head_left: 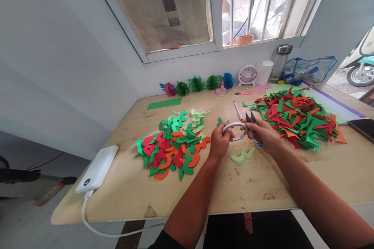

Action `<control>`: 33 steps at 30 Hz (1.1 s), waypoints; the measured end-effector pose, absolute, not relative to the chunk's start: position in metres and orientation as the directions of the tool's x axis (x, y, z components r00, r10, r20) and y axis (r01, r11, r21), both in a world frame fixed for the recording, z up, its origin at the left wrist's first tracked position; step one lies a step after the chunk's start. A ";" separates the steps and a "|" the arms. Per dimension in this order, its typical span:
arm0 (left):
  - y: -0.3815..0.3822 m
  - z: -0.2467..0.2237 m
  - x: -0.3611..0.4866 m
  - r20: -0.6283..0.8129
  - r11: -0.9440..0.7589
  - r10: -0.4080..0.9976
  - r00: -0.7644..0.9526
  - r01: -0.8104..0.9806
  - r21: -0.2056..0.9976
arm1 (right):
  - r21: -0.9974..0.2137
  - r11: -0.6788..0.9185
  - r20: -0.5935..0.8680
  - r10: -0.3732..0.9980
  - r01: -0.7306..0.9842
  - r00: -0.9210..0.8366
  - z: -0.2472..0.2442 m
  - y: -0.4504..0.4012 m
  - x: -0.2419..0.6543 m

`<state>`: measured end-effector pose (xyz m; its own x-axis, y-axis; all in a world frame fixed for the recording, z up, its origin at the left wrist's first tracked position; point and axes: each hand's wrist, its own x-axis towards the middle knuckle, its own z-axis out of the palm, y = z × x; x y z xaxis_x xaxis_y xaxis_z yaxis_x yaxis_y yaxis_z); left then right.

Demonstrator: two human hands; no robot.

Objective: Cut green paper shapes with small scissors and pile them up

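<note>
My left hand (219, 140) is closed on the left side of a roll of white tape (235, 125), held above the wooden table. My right hand (263, 135) holds a pair of thread snips (256, 131), blades pointing up and away, while its fingertips touch the right side of the tape roll. Just below the roll lies a pale green curved paper cutout (242, 156). A small dark green paper piece (221, 121) sits behind my left hand. Beyond the roll rests a white pen (237, 110).
Cut paper shapes (172, 146) lie heaped to the left, and a pile of paper scraps (304, 118) to the right. Along the wall stand several paper figures (196, 83), a small fan (247, 74) and a glass bottle (281, 62). A power bank (97, 169) lies near the left edge.
</note>
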<state>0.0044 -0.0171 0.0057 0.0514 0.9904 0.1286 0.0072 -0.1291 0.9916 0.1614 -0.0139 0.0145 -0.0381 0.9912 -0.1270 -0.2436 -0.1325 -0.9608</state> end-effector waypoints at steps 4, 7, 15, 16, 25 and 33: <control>-0.015 0.002 0.003 0.128 -0.130 0.990 0.052 0.042 0.991 | -0.966 -0.124 -0.118 0.992 -0.225 -0.041 0.014 -0.014 0.161; -0.014 -0.001 0.003 0.139 -0.142 0.989 0.047 0.079 0.987 | -0.964 -0.124 -0.120 0.992 -0.237 -0.034 0.014 -0.014 0.162; -0.013 -0.004 0.002 0.137 -0.140 0.990 0.043 0.094 0.986 | -0.956 -0.153 -0.151 0.988 -0.250 -0.029 0.017 -0.014 0.161; -0.013 -0.004 0.003 0.133 -0.136 0.990 0.044 0.091 0.987 | -0.958 -0.154 -0.151 0.988 -0.242 -0.031 0.017 -0.014 0.161; -0.013 -0.005 0.003 0.136 -0.139 0.990 0.039 0.093 0.986 | -0.968 -0.143 -0.130 0.989 -0.205 -0.073 0.011 -0.012 0.164; -0.011 -0.006 0.002 0.148 -0.153 0.988 0.049 0.125 0.980 | -0.970 -0.088 -0.084 0.996 -0.227 -0.027 0.016 -0.014 0.163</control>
<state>0.0023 -0.0111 -0.0057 0.0485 0.9877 0.1484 0.1246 -0.1534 0.9803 0.1633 -0.0138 0.0157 -0.0273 0.9961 -0.0842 -0.2268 -0.0882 -0.9699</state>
